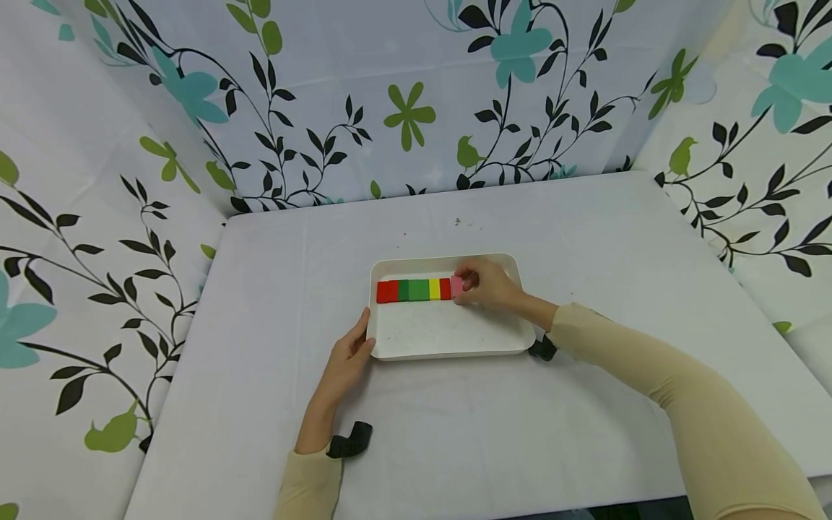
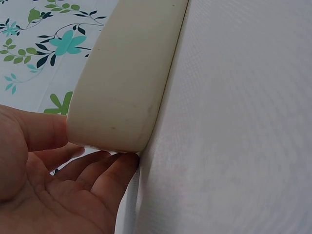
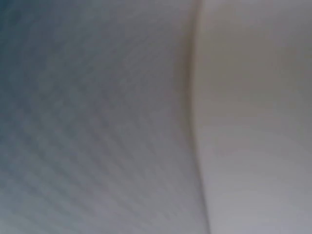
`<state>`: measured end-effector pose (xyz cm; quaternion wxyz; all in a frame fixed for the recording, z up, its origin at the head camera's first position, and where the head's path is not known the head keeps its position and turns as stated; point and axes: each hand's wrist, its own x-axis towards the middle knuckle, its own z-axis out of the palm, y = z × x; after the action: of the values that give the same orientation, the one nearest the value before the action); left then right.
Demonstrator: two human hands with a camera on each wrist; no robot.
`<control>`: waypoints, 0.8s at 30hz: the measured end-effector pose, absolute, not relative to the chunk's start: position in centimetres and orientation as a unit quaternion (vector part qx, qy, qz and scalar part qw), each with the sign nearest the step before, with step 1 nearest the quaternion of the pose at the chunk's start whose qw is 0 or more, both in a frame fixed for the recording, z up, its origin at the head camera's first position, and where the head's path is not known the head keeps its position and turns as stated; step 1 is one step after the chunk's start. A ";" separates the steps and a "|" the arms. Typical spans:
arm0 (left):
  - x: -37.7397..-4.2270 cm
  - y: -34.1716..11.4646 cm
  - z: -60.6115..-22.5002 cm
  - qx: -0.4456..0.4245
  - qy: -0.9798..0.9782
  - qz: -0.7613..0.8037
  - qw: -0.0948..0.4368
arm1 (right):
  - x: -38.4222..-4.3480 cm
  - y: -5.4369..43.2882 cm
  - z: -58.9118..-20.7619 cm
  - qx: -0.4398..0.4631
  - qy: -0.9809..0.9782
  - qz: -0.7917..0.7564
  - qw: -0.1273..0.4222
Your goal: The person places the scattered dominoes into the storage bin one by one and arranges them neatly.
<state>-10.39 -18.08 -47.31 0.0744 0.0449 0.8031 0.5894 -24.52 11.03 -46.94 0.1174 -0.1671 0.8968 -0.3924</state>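
A white tray (image 1: 448,332) lies on the table with a row of coloured blocks (image 1: 418,290) along its upper half: red, dark green, light green, yellow, then red. At the row's right end my right hand (image 1: 492,284) pinches a pink block (image 1: 457,287) between thumb and fingers, beside the last red one. My left hand (image 1: 347,363) holds the tray's lower left corner. Seen from the left wrist, its thumb and fingertips press against the tray's side (image 2: 117,97). The right wrist view is blurred and shows only the tray wall (image 3: 253,117) and cloth, without the hand.
White cloth covers the table (image 1: 273,303). Small dark specks (image 1: 458,222) lie on it behind the tray. Floral curtains (image 1: 390,94) hang along the back and both sides. A black wrist strap (image 1: 351,440) shows by the left sleeve, another black strap (image 1: 542,348) near the tray's right corner.
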 end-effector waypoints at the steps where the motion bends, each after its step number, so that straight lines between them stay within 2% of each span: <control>1: -10.4 -18.1 -47.3 0.045 0.803 0.589 0.074 | -24.5 11.0 -47.0 -0.166 0.897 -0.392 0.117; 13: -10.5 -18.1 -47.7 0.054 0.807 0.585 0.060 | -24.5 11.0 -46.9 -0.180 0.898 -0.389 0.104; 24: -10.4 -18.0 -47.4 0.047 0.804 0.588 0.071 | -24.4 11.0 -46.7 -0.190 0.898 -0.383 0.103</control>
<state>-10.38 -18.05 -47.43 0.0713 0.0467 0.8041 0.5884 -24.41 11.02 -46.71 0.1033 -0.1900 0.8979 -0.3833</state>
